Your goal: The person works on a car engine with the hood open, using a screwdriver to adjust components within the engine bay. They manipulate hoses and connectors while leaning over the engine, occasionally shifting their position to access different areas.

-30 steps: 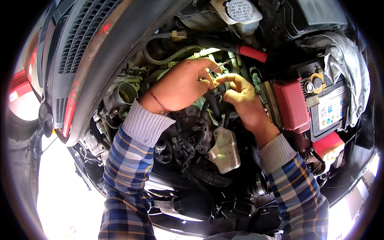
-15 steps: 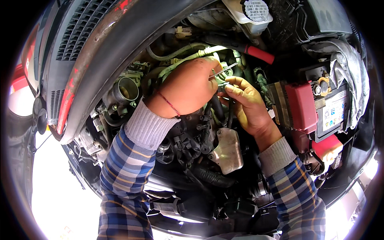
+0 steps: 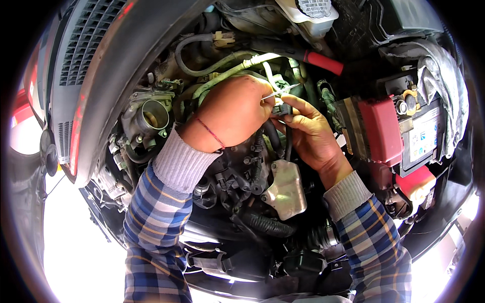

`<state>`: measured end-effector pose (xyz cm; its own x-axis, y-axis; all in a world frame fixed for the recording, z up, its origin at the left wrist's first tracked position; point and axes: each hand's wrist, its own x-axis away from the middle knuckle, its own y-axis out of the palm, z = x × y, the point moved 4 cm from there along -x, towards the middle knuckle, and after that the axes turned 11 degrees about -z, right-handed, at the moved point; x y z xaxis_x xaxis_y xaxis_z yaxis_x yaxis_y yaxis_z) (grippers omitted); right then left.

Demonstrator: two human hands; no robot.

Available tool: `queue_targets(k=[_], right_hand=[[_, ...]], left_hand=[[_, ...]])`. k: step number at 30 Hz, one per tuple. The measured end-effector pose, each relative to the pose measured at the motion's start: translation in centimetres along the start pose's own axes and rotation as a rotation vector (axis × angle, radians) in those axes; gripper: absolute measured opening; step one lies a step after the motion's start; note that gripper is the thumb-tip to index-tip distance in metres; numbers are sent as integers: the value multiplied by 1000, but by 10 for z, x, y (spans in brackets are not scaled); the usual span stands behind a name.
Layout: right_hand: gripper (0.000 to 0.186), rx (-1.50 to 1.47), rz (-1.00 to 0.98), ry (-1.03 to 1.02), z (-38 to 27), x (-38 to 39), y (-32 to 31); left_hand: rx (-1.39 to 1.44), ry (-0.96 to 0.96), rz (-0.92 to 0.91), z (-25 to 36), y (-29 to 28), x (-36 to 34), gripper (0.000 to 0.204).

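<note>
Deep in a car's engine bay, my two hands meet close together. My left hand (image 3: 232, 113) is closed on a thin, straight metal rod (image 3: 284, 91), which points right and slightly up; its handle end is hidden by the fingers. Facing it, my right hand (image 3: 316, 136) pinches a small dark piece (image 3: 283, 109), perhaps a plug or connector, between thumb and fingers. The rod passes just above this piece; I cannot tell whether they touch. A pale pipe (image 3: 227, 73) curves behind my left hand, and a silvery metal shield (image 3: 285, 191) lies below both hands.
The battery (image 3: 423, 136) with its red terminal cover (image 3: 380, 132) stands at the right, a grey cloth (image 3: 444, 81) draped over it. A red-ended black cylinder (image 3: 323, 62) lies beyond my hands. An open round metal inlet (image 3: 154, 115) sits left. A white reservoir (image 3: 321, 25) is at the far edge.
The view has shifted slightly. My right fingers have moved in around the dark piece, which shows more plainly now. The rod lies at a flatter angle, still in my left hand.
</note>
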<state>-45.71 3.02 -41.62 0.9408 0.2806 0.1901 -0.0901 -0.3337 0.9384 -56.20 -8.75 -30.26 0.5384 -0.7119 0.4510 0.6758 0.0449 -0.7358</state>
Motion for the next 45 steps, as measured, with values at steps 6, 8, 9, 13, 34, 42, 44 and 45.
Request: queue_targets(k=[6, 8, 9, 13, 34, 42, 44, 45], right_hand=[[35, 18, 27, -9, 1, 1, 0], [34, 25, 29, -4, 1, 0, -1], [34, 21, 32, 0, 1, 0, -1], [36, 21, 19, 8, -1, 0, -1], [35, 1752, 295, -158, -18, 36, 19], [41, 1086, 214, 30, -3, 6, -18], [40, 1176, 220, 56, -5, 16, -14], [40, 1282, 193, 49, -7, 21, -10]], left_hand=[[29, 7, -22, -1, 0, -2, 13], [38, 4, -27, -2, 0, -2, 13], [29, 6, -25, -2, 1, -1, 13], [-11, 20, -19, 0, 2, -4, 14], [-47, -7, 2, 6, -1, 0, 20], [-100, 56, 49, 11, -2, -1, 20], [-98, 37, 33, 10, -1, 1, 19], [-97, 29, 26, 10, -1, 1, 19]])
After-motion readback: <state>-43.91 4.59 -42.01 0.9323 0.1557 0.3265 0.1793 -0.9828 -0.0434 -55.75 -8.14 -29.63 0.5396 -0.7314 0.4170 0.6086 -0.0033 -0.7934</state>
